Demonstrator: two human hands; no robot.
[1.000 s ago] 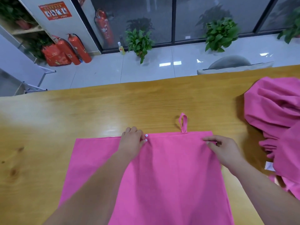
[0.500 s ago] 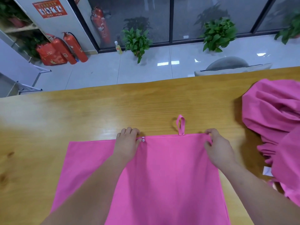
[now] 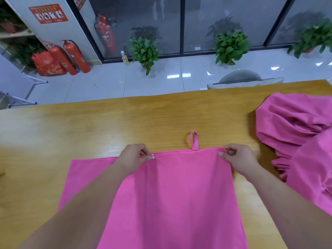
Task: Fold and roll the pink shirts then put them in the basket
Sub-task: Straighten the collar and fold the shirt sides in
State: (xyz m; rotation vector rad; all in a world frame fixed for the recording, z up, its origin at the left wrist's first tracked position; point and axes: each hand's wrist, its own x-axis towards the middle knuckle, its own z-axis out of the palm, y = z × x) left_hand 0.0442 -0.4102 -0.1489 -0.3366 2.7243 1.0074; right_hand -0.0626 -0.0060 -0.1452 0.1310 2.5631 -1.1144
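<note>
While pink shirt lies flat | left hand pinches edge | right hand pinches corner

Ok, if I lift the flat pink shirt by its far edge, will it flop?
Probably floppy: the pink shirt creases where the left hand and right hand pinch it. Likely light too: the heaped pink shirts nearby drape in soft folds.

bench: wood, smooth, slight sheen | shirt: pink cloth, matt, smooth | pile: pink cloth, matt, creased | floor: glossy tiles
</note>
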